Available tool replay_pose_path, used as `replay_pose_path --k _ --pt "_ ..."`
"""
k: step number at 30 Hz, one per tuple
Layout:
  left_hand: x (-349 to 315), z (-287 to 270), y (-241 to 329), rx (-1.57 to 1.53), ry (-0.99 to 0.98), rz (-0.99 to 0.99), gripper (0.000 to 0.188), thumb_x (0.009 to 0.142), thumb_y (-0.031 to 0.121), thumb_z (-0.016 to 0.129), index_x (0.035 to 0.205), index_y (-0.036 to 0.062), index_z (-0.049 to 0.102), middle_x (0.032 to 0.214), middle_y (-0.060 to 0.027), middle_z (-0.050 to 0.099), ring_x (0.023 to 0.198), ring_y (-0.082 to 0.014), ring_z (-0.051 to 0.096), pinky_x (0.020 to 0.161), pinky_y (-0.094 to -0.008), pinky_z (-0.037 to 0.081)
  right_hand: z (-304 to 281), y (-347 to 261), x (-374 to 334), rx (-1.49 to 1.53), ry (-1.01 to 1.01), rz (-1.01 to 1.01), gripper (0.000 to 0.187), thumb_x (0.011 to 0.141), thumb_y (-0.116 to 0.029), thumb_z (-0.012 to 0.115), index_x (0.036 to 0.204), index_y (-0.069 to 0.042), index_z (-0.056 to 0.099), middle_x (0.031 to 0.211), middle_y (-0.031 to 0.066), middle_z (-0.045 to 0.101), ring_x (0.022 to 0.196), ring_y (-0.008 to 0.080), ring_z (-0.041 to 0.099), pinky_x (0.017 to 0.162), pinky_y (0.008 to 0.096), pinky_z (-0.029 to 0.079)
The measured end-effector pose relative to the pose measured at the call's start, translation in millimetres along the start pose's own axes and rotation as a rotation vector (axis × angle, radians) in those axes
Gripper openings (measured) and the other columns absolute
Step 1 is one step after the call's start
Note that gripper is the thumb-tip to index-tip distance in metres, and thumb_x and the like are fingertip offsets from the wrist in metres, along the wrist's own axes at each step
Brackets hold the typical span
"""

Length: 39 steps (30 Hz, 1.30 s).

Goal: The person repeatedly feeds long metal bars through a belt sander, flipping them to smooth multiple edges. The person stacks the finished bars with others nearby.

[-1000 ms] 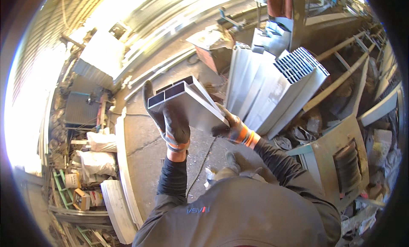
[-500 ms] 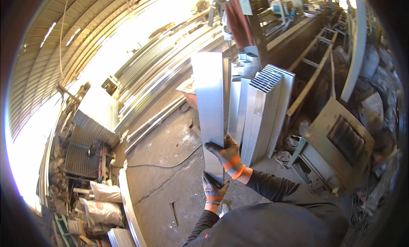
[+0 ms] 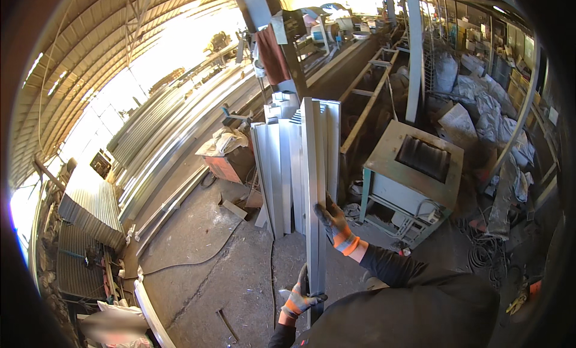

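A long silver metal profile point(image 3: 311, 186) stands upright in front of me, its narrow edge toward me. Low on it, my left hand point(image 3: 298, 297), in a grey and orange glove, is closed around the profile. Higher up, my right hand point(image 3: 338, 229), gloved alike, grips its right side, with some fingertips hidden. Just behind stands a bundle of similar metal profiles point(image 3: 277, 174), upright and partly covered by the held one. Whether the held profile touches the bundle, I cannot tell.
At right stands a metal-framed machine point(image 3: 414, 168) with a dark opening on top. An orange box point(image 3: 228, 162) sits left of the bundle. A cable point(image 3: 198, 264) crosses the floor. Long metal stock point(image 3: 180, 132) lies behind, and stacked ribbed panels point(image 3: 93, 204) are at left.
The held profile has turned from its broad face to its narrow edge and now stands in front of the bundle. My view has swung right; both hands still grip the profile.
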<state>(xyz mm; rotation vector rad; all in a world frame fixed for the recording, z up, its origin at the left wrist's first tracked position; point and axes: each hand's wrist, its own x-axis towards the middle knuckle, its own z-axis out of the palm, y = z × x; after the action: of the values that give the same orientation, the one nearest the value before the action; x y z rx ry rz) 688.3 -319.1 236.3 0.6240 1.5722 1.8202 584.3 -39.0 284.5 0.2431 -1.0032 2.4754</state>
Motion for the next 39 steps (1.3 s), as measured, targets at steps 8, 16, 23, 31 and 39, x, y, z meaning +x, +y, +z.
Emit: replay_pose_path --k 8,16,23,31,39 --pt "-8.5 94.9 -31.5 -0.014 -0.089 -0.096 0.137 0.079 0.006 0.105 0.186 0.0076 0.020 0.176 -0.0096 0.051 0.159 -0.0212 0.049 0.130 -0.0439 0.044 -39.2 -116.3 -71.5 -0.140 0.168 0.018 0.067 0.115 -0.016 0.075 0.176 -0.009 0.048 0.130 0.0029 0.068 0.109 0.0079 0.065 0.094 0.0272 0.056" --pt "2.3 209.6 -56.1 -0.158 -0.162 -0.318 0.145 0.077 0.006 0.105 0.188 0.0208 0.012 0.160 -0.0200 0.063 0.140 -0.0382 0.070 0.104 -0.0487 0.066 -115.3 -219.7 -122.8 -0.243 0.295 -0.075 0.082 0.110 -0.026 0.083 0.179 -0.008 0.043 0.116 -0.0009 0.074 0.098 0.0039 0.065 0.086 0.0230 0.055" --pt "-3.3 235.4 -70.5 -0.152 -0.209 -0.356 0.149 0.076 0.006 0.106 0.188 0.0247 0.009 0.157 -0.0139 0.064 0.139 -0.0311 0.069 0.102 -0.0478 0.068 -144.7 -248.2 -145.1 -0.258 0.319 -0.056 0.082 0.108 -0.024 0.085 0.177 -0.008 0.044 0.121 0.0031 0.075 0.102 0.0077 0.069 0.089 0.0250 0.058" --pt "-55.8 218.4 -115.3 0.137 -0.191 -0.324 0.121 0.089 0.023 0.102 0.183 0.0076 0.028 0.170 -0.0089 0.056 0.147 -0.0220 0.060 0.124 -0.0427 0.050 -179.4 -294.1 -115.0 0.048 0.567 -0.170 0.074 0.103 -0.022 0.089 0.168 -0.013 0.056 0.109 0.0027 0.076 0.088 0.0139 0.073 0.073 0.0323 0.063" --pt "-75.4 180.7 -58.9 -0.038 -0.102 -0.097 0.100 0.089 0.024 0.102 0.169 -0.0060 0.048 0.160 -0.0181 0.066 0.147 -0.0264 0.063 0.122 -0.0426 0.052 -93.5 -263.4 -136.6 -0.380 0.509 -0.267 0.067 0.108 -0.036 0.083 0.164 -0.009 0.058 0.130 0.0075 0.073 0.109 0.0184 0.072 0.092 0.0361 0.061"
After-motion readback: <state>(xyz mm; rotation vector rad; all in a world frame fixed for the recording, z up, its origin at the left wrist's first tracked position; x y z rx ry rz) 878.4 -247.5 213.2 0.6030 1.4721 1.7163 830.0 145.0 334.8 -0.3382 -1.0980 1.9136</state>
